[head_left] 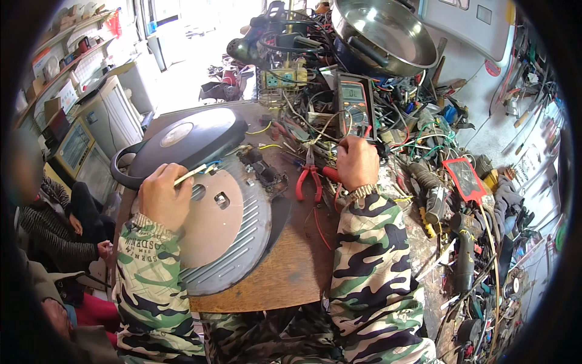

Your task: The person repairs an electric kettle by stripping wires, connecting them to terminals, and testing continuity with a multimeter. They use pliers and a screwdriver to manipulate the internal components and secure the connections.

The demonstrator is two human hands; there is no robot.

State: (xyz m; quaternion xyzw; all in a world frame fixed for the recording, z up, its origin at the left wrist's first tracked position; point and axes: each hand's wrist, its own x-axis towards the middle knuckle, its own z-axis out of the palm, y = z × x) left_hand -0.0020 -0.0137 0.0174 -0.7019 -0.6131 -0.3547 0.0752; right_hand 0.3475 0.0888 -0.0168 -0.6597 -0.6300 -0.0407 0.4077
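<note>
My left hand (pixel 165 197) pinches a thin, pale stick-like piece (pixel 190 175) over an opened round appliance. Its ribbed grey metal disc (pixel 251 242) carries a flat tan round sheet (pixel 215 233) with cut-outs. A dark housing with a loop handle (pixel 200 136) lies behind it. Thin blue wire (pixel 212 164) shows beyond the stick's tip. My right hand (pixel 357 161) is closed just in front of a multimeter (pixel 353 100); a red tip (pixel 367 131) shows above its fingers, but what they hold is unclear. Red-handled pliers (pixel 310 176) lie left of that hand.
A shiny metal pan (pixel 385 36) sits at the back right. Tangled wires and tools crowd the right side, including a red-framed fly swatter (pixel 465 179) and a dark cylindrical tool (pixel 465 261). At the left, people sit close to the wooden table (pixel 297 273).
</note>
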